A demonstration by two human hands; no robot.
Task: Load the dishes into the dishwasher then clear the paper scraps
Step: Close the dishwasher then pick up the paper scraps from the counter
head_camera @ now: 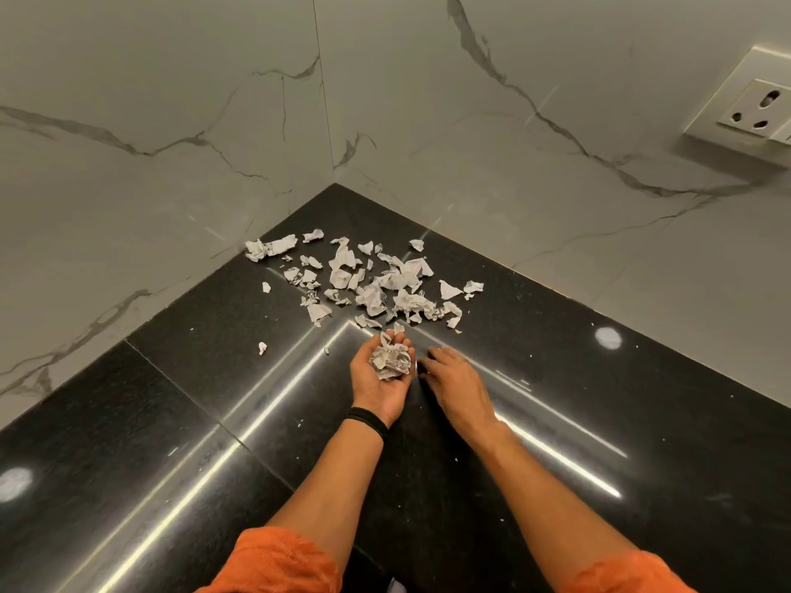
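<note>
Several torn white paper scraps (368,280) lie scattered on the black polished counter (214,344) near its back corner. My left hand (376,378) is turned palm up just in front of the pile and cups a small wad of collected scraps (391,360). My right hand (453,378) lies palm down on the counter right beside it, fingers bent with their tips at the wad's edge. I cannot tell if those fingertips pinch a scrap. No dishes or dishwasher are in view.
Marble-patterned walls (171,122) meet at the corner behind the scraps. A wall socket (753,109) sits at the upper right. One stray scrap (262,347) lies to the left of my hands, and tiny flecks dot the counter.
</note>
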